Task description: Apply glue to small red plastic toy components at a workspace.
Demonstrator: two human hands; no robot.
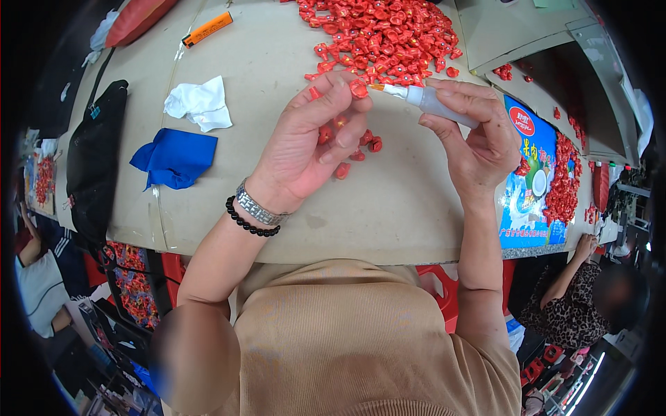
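Observation:
Palm up over the table, my left hand (309,132) pinches a small red plastic part (358,88) between thumb and forefinger. More such red parts show within its curled fingers. My right hand (479,132) grips a translucent white squeeze bottle (437,104), tilted toward the left. Its thin amber tip (377,87) is right beside the pinched part; I cannot tell whether they touch. Below my left fingers, a few loose red parts (375,144) lie on the table. Just beyond both hands spreads a big heap of the same red parts (388,41).
At the left are an orange lighter (208,30), a crumpled white cloth (199,104), a folded blue cloth (175,158) and a black bag (98,159). On the right, red parts lie on a printed blue sheet (524,208) near a grey metal cabinet (534,31). A co-worker (569,298) sits at right.

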